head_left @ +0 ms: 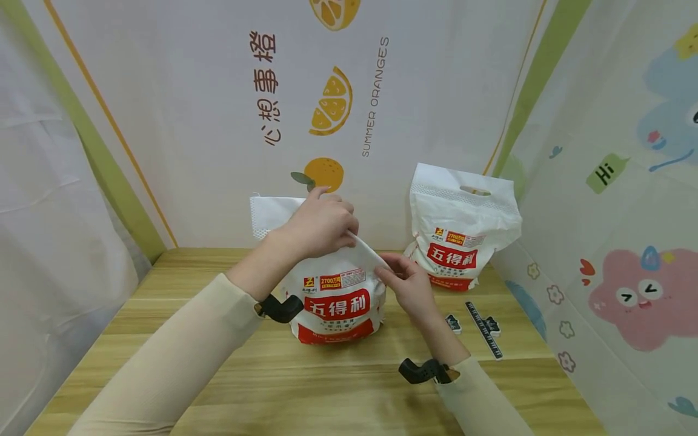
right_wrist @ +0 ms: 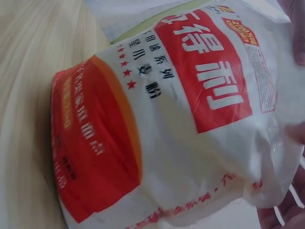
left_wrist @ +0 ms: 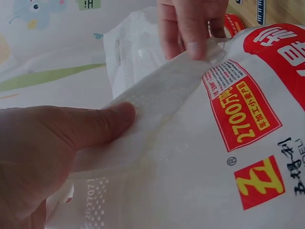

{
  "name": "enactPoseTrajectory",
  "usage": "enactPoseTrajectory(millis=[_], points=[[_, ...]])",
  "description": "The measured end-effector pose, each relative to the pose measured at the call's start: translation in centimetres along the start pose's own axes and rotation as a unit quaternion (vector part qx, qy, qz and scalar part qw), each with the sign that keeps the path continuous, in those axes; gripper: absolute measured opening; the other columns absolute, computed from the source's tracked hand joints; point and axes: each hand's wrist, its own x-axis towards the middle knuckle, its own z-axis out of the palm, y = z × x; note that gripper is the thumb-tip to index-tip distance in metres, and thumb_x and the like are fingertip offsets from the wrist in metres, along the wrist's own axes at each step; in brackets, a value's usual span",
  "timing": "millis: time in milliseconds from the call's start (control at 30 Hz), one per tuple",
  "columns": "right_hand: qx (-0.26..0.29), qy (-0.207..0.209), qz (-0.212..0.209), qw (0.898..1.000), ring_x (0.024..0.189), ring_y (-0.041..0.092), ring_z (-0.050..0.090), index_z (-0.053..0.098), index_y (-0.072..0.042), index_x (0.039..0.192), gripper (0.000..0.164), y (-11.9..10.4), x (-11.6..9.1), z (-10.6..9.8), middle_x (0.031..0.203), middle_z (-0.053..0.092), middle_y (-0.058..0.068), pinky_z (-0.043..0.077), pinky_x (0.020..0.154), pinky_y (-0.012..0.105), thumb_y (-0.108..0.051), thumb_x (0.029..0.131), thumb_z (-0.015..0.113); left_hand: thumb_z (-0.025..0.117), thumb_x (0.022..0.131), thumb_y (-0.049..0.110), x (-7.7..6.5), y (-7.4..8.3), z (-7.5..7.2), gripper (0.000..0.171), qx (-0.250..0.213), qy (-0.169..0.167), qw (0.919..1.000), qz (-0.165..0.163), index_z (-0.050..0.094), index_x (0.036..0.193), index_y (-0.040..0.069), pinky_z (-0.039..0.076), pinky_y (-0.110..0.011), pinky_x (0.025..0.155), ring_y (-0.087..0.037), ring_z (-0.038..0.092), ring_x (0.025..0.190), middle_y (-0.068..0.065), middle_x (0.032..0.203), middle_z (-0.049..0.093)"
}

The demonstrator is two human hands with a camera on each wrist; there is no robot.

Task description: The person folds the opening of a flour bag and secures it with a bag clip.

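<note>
Two hands have the top of a red-and-white bag (head_left: pixel 335 263), which stands near the middle of the desk (head_left: pixel 294 393), closer to its far edge than to its near one. The left hand (head_left: pixel 322 224) is clamped on the folded top band (head_left: pixel 278 212), thumb along the outer face in the left wrist view. The right hand (head_left: pixel 406 281) pinches the band's right end; thumb and fingers look together on the material, so each grip is closed on the bag.

To do this well, I would draw the band evenly between both grips, flatten the fold from the left hand toward the right end, and hold lightly enough that the full body stays upright on the desk rather than tipping.

The left hand's fingers behind the band are mostly hidden, and so is most of the handle slot. The right wrist view cuts off both hands at its right border. The head view loses the desk's near edge. A second bag (head_left: pixel 463 233) stands by the far right corner; the lettering on the dark strip (head_left: pixel 484 330) in front of it is too small to read.
</note>
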Motion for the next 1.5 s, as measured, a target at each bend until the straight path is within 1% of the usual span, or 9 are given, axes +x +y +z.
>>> enactPoseTrajectory(millis=[133, 433, 600, 733, 867, 1033, 1167, 1300, 1500], points=[[-0.006, -0.011, -0.022, 1.000, 0.114, 0.021, 0.070, 0.076, -0.014, 0.135, 0.035, -0.5, 0.3, 0.3, 0.129, 0.075, 0.012, 0.061, 0.090, 0.027, -0.028, 0.103, 0.079, 0.087, 0.096, 0.030, -0.1, -0.1, 0.1, 0.012, 0.001, 0.016, 0.9998, 0.008, 0.088, 0.103, 0.021, 0.033, -0.067, 0.128, -0.026, 0.072, 0.105, 0.001, 0.095, 0.076], [-0.003, 0.042, -0.031, 0.999, 0.090, 0.017, 0.069, 0.081, -0.001, 0.113, 0.016, -1.0, 0.5, 1.1, 0.105, 0.079, 0.010, 0.059, 0.075, 0.025, -0.010, 0.100, 0.080, 0.089, 0.094, 0.029, 0.1, 0.2, 0.4, 0.006, 0.026, 0.048, 0.9980, 0.033, 0.089, 0.097, 0.023, 0.034, -0.067, 0.128, -0.023, 0.070, 0.097, 0.003, 0.086, 0.067], [-0.012, 0.022, -0.035, 0.999, 0.105, 0.020, 0.071, 0.079, -0.007, 0.123, 0.023, -1.2, 0.5, 1.2, 0.119, 0.078, 0.012, 0.061, 0.084, 0.024, -0.016, 0.102, 0.079, 0.088, 0.095, 0.028, 0.1, 0.2, 0.5, 0.007, 0.022, 0.046, 0.9981, 0.035, 0.089, 0.099, 0.023, 0.033, -0.067, 0.128, -0.024, 0.069, 0.097, 0.002, 0.087, 0.068], [0.003, 0.001, -0.069, 0.998, 0.117, 0.022, 0.071, 0.076, -0.008, 0.132, 0.029, -1.6, 0.4, 1.4, 0.130, 0.076, 0.014, 0.061, 0.096, 0.024, -0.018, 0.104, 0.078, 0.087, 0.096, 0.026, 0.0, 0.0, 0.7, 0.005, 0.017, 0.046, 0.9980, 0.041, 0.089, 0.099, 0.023, 0.033, -0.068, 0.128, -0.024, 0.068, 0.097, 0.001, 0.088, 0.068], [0.001, 0.027, -0.094, 0.995, 0.107, 0.018, 0.073, 0.080, -0.004, 0.120, 0.021, -2.0, 0.4, 2.0, 0.120, 0.079, 0.017, 0.062, 0.091, 0.023, -0.014, 0.103, 0.078, 0.087, 0.096, 0.023, 0.0, 0.1, 0.6, 0.005, 0.026, 0.047, 0.9973, 0.049, 0.090, 0.100, 0.023, 0.034, -0.069, 0.127, -0.024, 0.068, 0.096, 0.001, 0.088, 0.068], [-0.003, 0.061, -0.101, 0.993, 0.096, 0.011, 0.073, 0.082, -0.001, 0.111, 0.013, -2.3, 0.3, 2.6, 0.111, 0.081, 0.016, 0.062, 0.085, 0.020, -0.007, 0.100, 0.080, 0.087, 0.096, 0.022, -0.1, 0.2, 0.5, 0.005, 0.033, 0.044, 0.9969, 0.057, 0.090, 0.100, 0.023, 0.034, -0.070, 0.126, -0.024, 0.068, 0.095, 0.001, 0.088, 0.069], [-0.009, 0.068, -0.098, 0.993, 0.094, 0.009, 0.073, 0.083, -0.001, 0.110, 0.013, -2.5, 0.2, 2.9, 0.110, 0.081, 0.015, 0.062, 0.084, 0.019, -0.007, 0.099, 0.081, 0.084, 0.097, 0.022, -0.1, 0.3, 0.3, 0.007, 0.046, 0.030, 0.9979, 0.034, 0.089, 0.102, 0.023, 0.029, -0.074, 0.128, -0.026, 0.072, 0.103, 0.001, 0.095, 0.077], [-0.015, 0.055, -0.101, 0.993, 0.097, 0.012, 0.074, 0.082, -0.002, 0.114, 0.016, -2.4, 0.1, 2.6, 0.113, 0.081, 0.016, 0.062, 0.085, 0.021, -0.009, 0.100, 0.081, 0.083, 0.098, 0.023, -0.2, 0.4, 0.0, 0.011, 0.047, 0.009, 0.9988, 0.002, 0.089, 0.107, 0.023, 0.022, -0.076, 0.130, -0.027, 0.074, 0.113, 0.002, 0.105, 0.084], [-0.059, 0.045, -0.095, 0.993, 0.103, 0.017, 0.071, 0.082, -0.003, 0.121, 0.021, -1.4, -0.1, 1.6, 0.118, 0.079, 0.017, 0.059, 0.085, 0.018, -0.007, 0.100, 0.079, 0.083, 0.099, 0.022, -0.3, 0.5, 0.1, 0.013, 0.053, 0.005, 0.9986, 0.007, 0.089, 0.111, 0.025, 0.026, -0.075, 0.129, -0.027, 0.075, 0.111, 0.003, 0.106, 0.084]])
